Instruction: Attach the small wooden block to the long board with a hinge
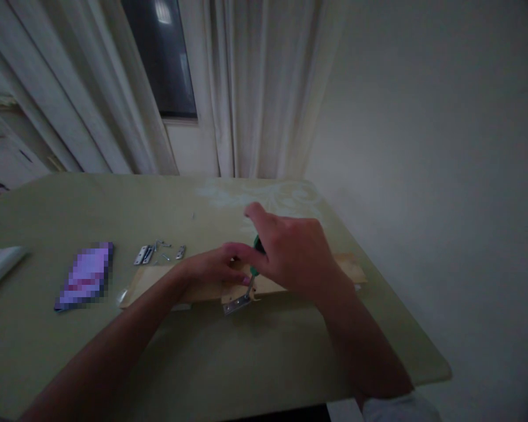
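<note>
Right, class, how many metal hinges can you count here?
3. First hinge: near edge of the board, below the screwdriver in the right hand. Second hinge: on the table beyond the board. Third hinge: just right of it. Hands may hide others.

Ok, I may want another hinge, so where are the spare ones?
Head view, left of centre: the spare hinges lie on the table just beyond the left end of the wooden board, loose screws among them, left of the left hand.
</note>
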Action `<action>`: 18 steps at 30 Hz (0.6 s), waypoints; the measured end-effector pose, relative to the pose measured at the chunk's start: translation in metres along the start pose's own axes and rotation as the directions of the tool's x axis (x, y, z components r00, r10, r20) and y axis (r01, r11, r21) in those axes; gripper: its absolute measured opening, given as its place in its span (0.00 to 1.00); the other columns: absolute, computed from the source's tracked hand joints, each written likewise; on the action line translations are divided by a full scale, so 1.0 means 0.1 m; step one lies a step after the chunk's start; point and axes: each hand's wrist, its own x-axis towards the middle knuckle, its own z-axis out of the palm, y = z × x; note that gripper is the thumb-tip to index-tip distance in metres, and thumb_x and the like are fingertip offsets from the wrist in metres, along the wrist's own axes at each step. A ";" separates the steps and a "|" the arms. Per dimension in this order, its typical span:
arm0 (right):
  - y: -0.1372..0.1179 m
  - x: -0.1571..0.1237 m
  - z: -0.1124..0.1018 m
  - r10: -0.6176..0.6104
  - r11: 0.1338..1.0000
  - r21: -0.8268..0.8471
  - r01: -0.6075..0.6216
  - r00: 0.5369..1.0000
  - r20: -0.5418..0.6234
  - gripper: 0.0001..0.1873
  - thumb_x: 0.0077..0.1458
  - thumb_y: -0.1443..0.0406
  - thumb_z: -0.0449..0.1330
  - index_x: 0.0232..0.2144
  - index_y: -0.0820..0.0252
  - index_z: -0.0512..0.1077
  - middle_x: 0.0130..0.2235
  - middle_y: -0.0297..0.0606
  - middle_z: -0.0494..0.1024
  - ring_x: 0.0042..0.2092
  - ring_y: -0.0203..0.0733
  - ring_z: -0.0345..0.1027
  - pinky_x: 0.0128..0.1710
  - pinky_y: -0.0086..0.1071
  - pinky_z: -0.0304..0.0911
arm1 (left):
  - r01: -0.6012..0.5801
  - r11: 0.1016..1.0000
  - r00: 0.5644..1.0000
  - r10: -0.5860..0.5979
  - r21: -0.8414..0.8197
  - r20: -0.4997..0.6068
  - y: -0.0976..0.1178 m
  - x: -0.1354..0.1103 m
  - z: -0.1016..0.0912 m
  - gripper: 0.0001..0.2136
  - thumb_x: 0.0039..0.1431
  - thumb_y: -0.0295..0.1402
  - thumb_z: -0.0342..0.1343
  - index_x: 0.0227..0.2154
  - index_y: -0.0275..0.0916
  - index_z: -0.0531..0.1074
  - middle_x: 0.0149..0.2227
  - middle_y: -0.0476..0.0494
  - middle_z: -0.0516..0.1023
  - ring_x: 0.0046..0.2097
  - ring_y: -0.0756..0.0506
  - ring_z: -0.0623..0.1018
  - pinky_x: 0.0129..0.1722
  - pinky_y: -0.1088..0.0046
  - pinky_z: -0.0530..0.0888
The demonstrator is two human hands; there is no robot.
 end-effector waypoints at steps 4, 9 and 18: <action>0.04 -0.03 -0.09 0.000 0.998 0.068 -0.006 0.996 0.094 0.19 0.69 0.49 0.59 0.50 0.56 0.69 0.32 0.35 0.80 0.33 0.41 0.71 0.33 0.33 0.56 | 0.004 0.998 1.000 -0.005 -0.064 -0.022 0.04 -0.03 -0.03 0.18 0.54 0.40 0.65 0.46 0.41 0.76 0.42 0.45 0.81 0.45 0.41 0.77 0.44 0.67 0.73; 0.03 -0.02 -0.11 -0.166 0.950 0.291 0.113 0.972 0.166 0.11 0.70 0.55 0.59 0.46 0.56 0.70 0.43 0.39 0.80 0.41 0.40 0.72 0.39 0.32 0.60 | 0.015 0.993 1.000 -0.017 -0.117 -0.013 0.07 -0.08 0.02 0.10 0.57 0.40 0.61 0.36 0.39 0.74 0.36 0.46 0.77 0.39 0.44 0.74 0.40 0.68 0.73; 0.04 -0.04 -0.17 -0.172 0.957 0.262 0.123 0.970 0.172 0.04 0.66 0.64 0.57 0.43 0.55 0.70 0.40 0.36 0.80 0.40 0.41 0.71 0.39 0.33 0.58 | -0.021 0.995 1.000 0.022 -0.096 0.008 -0.05 0.01 -0.03 0.20 0.56 0.41 0.65 0.50 0.41 0.74 0.45 0.45 0.79 0.47 0.41 0.76 0.48 0.65 0.75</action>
